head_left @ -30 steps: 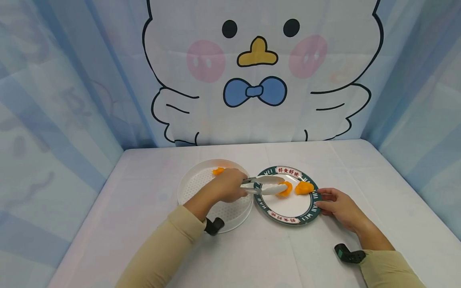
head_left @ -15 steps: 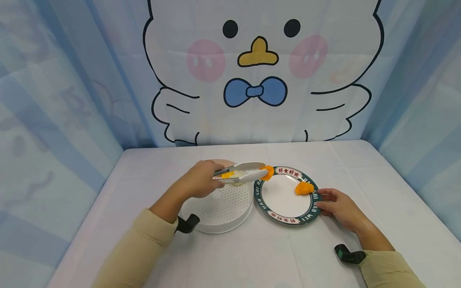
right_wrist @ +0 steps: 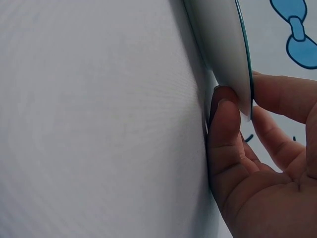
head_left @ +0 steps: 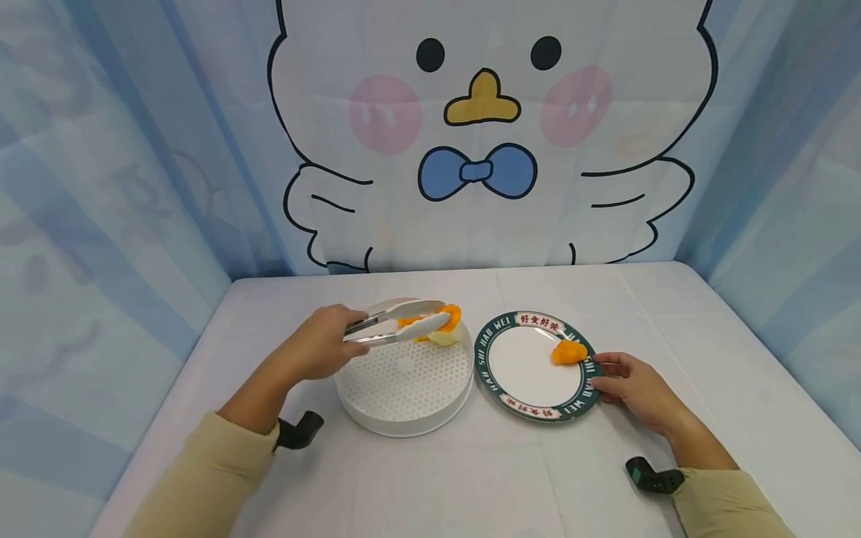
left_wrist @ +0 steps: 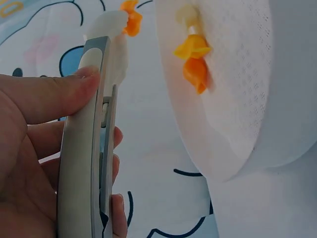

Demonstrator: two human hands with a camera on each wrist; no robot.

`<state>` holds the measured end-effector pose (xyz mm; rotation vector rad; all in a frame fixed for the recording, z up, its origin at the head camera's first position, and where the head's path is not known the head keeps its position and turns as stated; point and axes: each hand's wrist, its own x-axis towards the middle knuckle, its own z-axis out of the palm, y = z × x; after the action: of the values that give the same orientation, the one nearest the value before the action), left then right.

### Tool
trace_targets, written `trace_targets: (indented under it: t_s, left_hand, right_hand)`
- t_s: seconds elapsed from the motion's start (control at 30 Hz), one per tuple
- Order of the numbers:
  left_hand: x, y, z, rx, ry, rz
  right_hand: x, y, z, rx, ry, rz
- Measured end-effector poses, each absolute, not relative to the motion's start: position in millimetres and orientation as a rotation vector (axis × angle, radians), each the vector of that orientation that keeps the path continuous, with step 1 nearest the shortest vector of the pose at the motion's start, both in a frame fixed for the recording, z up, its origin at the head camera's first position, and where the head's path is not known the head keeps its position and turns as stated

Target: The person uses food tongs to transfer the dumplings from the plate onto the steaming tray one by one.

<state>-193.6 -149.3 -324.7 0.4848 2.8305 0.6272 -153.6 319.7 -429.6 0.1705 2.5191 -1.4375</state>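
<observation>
My left hand (head_left: 318, 345) holds metal tongs with white tips (head_left: 425, 325). An orange dumpling-shaped piece (head_left: 453, 317) sits between those tips, above the far side of a round white tray with a perforated surface (head_left: 403, 385). In the left wrist view, an orange piece (left_wrist: 196, 75), a yellow one (left_wrist: 192, 47) and a cream one (left_wrist: 187, 16) lie in a row on that tray. My right hand (head_left: 628, 388) pinches the right rim of a green-edged plate (head_left: 528, 381), thumb and fingers on opposite faces in the right wrist view. One orange piece (head_left: 569, 352) rests on the plate.
Tray and plate stand side by side on a white-covered table (head_left: 504, 478). Behind it hangs a cloth printed with a cartoon animal (head_left: 484, 224), and blue curtains (head_left: 114, 261) close off both sides. A black wrist device (head_left: 300, 430) projects beside the left sleeve.
My left hand has drawn the tongs leftward from the plate to above the tray, carrying one orange piece. The right hand stays at the plate's rim.
</observation>
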Motion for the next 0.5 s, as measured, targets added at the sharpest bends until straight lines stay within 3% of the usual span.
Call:
trace_targets:
  t_s: [0.5]
  left_hand:
    - [-184, -155, -344, 0.443, 2.719, 0.625]
  right_hand:
    - [-154, 320, -430, 0.173, 2.521, -1.439]
